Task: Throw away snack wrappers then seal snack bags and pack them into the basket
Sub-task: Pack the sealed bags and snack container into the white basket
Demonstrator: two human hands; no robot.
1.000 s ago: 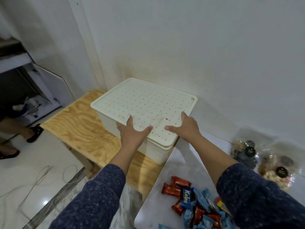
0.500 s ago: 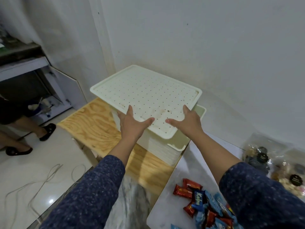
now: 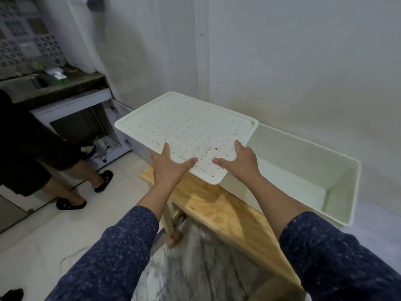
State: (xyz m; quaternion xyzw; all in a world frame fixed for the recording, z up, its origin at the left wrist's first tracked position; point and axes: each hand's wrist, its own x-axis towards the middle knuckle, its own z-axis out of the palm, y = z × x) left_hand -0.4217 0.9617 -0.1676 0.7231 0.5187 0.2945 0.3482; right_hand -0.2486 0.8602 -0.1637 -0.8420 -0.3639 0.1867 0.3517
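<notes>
A white perforated lid (image 3: 186,129) is held in the air, shifted to the left of its white plastic basket (image 3: 338,192). My left hand (image 3: 168,167) grips the lid's near edge, thumb on top. My right hand (image 3: 240,161) holds the same edge further right. The basket stands uncovered against the wall on a wooden bench (image 3: 227,211), and its inside looks empty. No snack bags or wrappers are in view.
A person in dark clothes and black slippers (image 3: 34,153) stands at the left by a counter with an open cabinet (image 3: 86,127). Pale tiled floor (image 3: 54,235) lies below left. A grey marble surface (image 3: 195,268) sits in front of me.
Both hands have lifted the lid off the basket and carried it left, exposing the basket's inside. The view has turned left, so the snacks on the table have left the frame.
</notes>
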